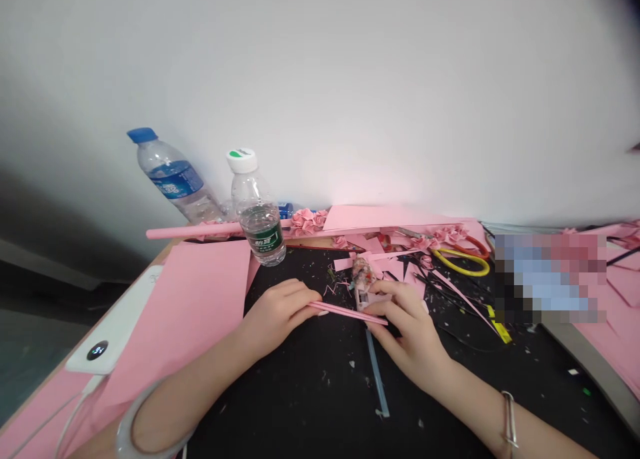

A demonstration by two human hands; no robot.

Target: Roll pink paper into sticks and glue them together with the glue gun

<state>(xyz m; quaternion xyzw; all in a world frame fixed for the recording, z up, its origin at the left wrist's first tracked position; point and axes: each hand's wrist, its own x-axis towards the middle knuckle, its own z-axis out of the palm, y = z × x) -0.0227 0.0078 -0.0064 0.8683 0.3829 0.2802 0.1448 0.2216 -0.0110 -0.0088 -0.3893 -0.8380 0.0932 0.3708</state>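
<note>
Pinched at its left end by my left hand (280,310), a thin folded pink paper strip (347,310) stretches across above the black work surface. My closed right hand (407,322) has the strip's other end between thumb and fingers. Right behind and partly under the right fingers lies a pale, stained tool that looks like a hot glue gun (364,289). From it a translucent glue stick (377,376) runs toward me. Whether the right fingers touch the tool, I cannot tell.
Two water bottles, one blue-capped (175,176) and one white-capped (257,212), stand at the back left. Pink paper sheets (200,299) and a white power bank (107,339) lie left. Paper roses (307,221), yellow-handled scissors (463,262) and scraps are along the wall.
</note>
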